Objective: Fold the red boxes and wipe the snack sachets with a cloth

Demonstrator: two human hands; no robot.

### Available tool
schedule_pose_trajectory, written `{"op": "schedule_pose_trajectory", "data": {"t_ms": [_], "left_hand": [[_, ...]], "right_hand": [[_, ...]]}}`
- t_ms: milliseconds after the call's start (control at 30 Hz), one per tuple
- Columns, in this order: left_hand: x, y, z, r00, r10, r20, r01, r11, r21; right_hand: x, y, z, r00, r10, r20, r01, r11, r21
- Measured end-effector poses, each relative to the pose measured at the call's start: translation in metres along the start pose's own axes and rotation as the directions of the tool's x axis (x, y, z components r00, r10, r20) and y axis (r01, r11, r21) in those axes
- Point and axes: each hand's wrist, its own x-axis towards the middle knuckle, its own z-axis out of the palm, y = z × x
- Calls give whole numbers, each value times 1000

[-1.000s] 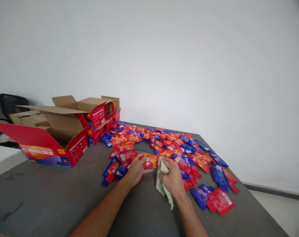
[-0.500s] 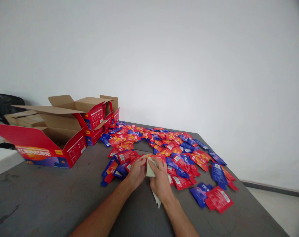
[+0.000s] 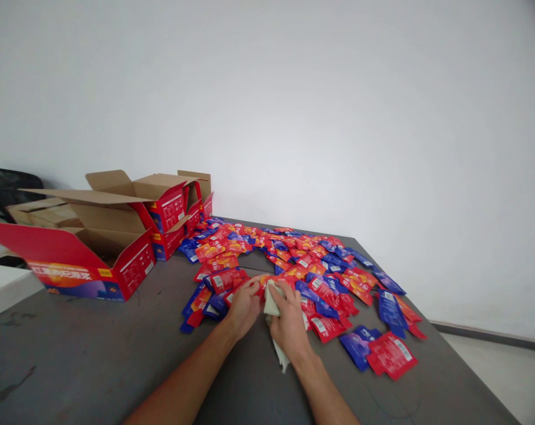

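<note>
My right hand [image 3: 290, 323] is closed around a pale, off-white cloth [image 3: 271, 304], whose loose end hangs below the palm toward the table. Just beside it, my left hand [image 3: 244, 311] pinches the edge of a red pouch [image 3: 263, 282]. The cloth lies against this pouch between the two hands, and the fingers hide much of the pouch. Around and beyond the hands, many flat red pouches [image 3: 324, 328] and blue pouches [image 3: 391, 313] with spouted-looking narrow ends lie in a loose, overlapping heap.
Open red cardboard boxes [image 3: 137, 268] with raised brown flaps stand on the left of the dark grey table [image 3: 94, 354]. A white surface [image 3: 4, 289] sits at the far left, with a black chair [image 3: 15, 186] behind. A white wall [image 3: 294, 118] rises beyond the table.
My right hand and the cloth have shifted slightly to the right across the pouch. My left hand stays nearly in place. The boxes and the heap look the same.
</note>
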Motion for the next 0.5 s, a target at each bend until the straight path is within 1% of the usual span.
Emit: {"op": "schedule_pose_trajectory", "data": {"t_ms": [67,167,200,267,333,400,467,500], "left_hand": [[0,0,0,1000,-3,-3,3,1000,15],[-3,2,2,1000,-14,20,12,997,77],[-4,2,2,1000,-9,8,8,993,118],[-5,3,1,998,16,-65,0,970,245],[-5,4,-1,988,80,-134,-18,911,411],[-4,6,-3,974,170,-152,-57,826,560],[-4,8,-4,957,243,-157,-81,745,662],[-4,9,-4,950,264,-169,-76,715,695]], "right_hand": [[0,-6,2,999,-13,29,13,1000,17],[1,-5,0,1000,11,13,-12,999,38],[2,-3,-2,1000,30,1,-30,998,47],[4,2,-6,997,72,-29,-69,995,68],[6,9,-10,994,100,-52,-95,992,88],[6,16,-11,992,115,-55,-110,989,101],[6,23,-11,990,138,-32,-133,984,116],[5,25,-11,988,154,-10,-152,981,124]]}}
